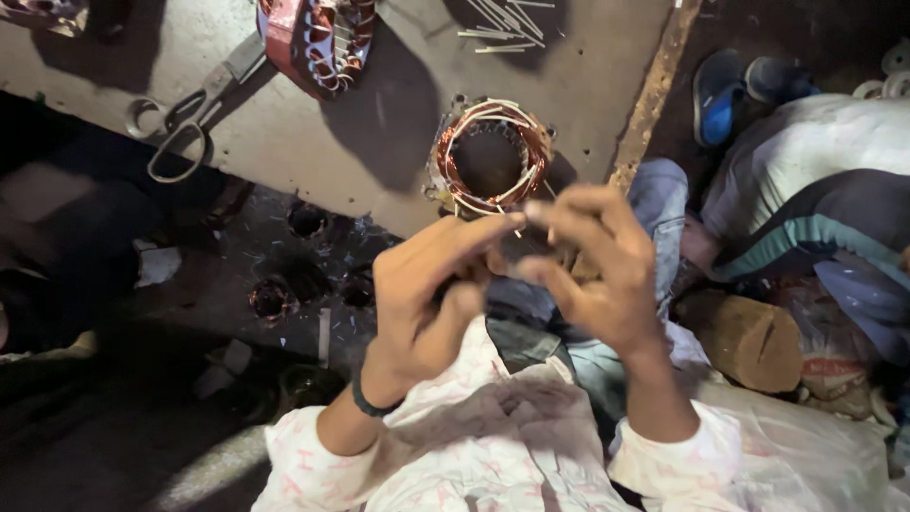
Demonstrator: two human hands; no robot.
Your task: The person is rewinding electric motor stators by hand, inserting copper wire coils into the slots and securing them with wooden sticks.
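Observation:
My left hand (427, 294) and my right hand (592, 270) are raised together in the middle of the view, fingertips meeting around a small dark thing that I cannot make out. Just beyond the fingers a round motor stator (489, 156) with copper windings and white sleeves stands on the grey workbench (379, 133) near its front edge. A dark band circles my left wrist. Both sleeves are white with a pink pattern.
Scissors (185, 118) lie on the bench at the left. A second wound stator (318, 33) sits at the top edge, and thin white sticks (502, 24) lie to its right. Another person (815, 199) crouches at the right beside a wooden log (749, 341).

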